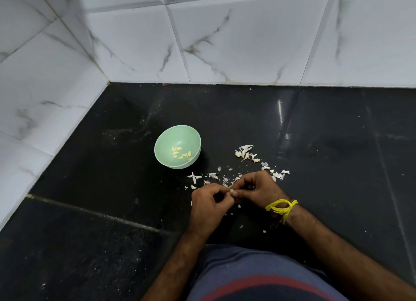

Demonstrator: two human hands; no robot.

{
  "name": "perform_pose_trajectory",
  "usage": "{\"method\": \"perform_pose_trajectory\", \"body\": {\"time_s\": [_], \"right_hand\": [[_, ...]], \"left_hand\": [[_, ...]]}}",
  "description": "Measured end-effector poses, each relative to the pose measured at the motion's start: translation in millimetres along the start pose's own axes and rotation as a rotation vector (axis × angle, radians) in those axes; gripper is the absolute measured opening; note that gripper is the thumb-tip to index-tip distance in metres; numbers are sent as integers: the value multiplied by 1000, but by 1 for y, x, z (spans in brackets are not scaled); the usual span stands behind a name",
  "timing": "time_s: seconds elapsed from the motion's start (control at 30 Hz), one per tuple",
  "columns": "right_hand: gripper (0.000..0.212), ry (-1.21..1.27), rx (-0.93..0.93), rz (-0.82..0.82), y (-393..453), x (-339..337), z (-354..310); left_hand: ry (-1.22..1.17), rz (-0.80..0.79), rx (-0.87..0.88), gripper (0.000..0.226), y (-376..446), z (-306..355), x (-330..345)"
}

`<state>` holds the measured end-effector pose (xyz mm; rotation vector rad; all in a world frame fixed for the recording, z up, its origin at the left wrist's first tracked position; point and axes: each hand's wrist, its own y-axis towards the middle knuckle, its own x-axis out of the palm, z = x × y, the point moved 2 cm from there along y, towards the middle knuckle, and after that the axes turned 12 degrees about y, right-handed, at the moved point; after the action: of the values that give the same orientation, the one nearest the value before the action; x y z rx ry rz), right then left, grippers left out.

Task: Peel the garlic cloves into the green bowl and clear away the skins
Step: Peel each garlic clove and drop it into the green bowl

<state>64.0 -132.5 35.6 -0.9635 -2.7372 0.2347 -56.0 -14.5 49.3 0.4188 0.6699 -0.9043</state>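
Observation:
A pale green bowl stands on the black counter and holds several peeled garlic cloves. To its right and front lie white garlic skins, scattered in a loose band. Just in front of that litter my left hand and my right hand meet, fingertips pinching one small garlic clove between them. Only a bit of the clove shows between the fingers. A yellow thread is tied round my right wrist.
The black stone counter runs into a corner of white marbled wall tiles at the back and left. Small skin flakes dot the counter near my wrists. My striped shirt fills the bottom edge.

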Motion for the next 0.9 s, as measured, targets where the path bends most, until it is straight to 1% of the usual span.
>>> {"method": "perform_pose_trajectory", "body": {"time_s": [0.07,0.13,0.23,0.3,0.4,0.53,0.6,0.77,0.9], "right_hand": [[15,31,22,-22,-1,0,-1],[15,48,36,-42,-3,1,-2],[17,95,61,-36,-4,0,-2],[17,121,64,-22,-4,-1,-3],[18,144,73,-23,-4,-3,-4],[19,217,95,-27,-3,-5,-3],[19,239,102,-26,-3,-5,-3],[20,224,93,-23,-2,-2,-2],[27,199,65,3,-3,2,-8]], "left_hand": [[-78,-50,-85,7,1,-3,0],[-147,-104,-132,5,2,-4,-1],[-197,-162,-140,8,2,-6,-4],[-226,-181,-137,4,1,-7,-4],[-235,-173,-129,9,3,-7,-4],[-225,-163,-71,6,6,-8,-3],[-246,-156,-69,5,6,-9,-3],[-449,-172,-219,5,4,-9,-1],[-493,-159,-254,2,4,-4,1]]}}
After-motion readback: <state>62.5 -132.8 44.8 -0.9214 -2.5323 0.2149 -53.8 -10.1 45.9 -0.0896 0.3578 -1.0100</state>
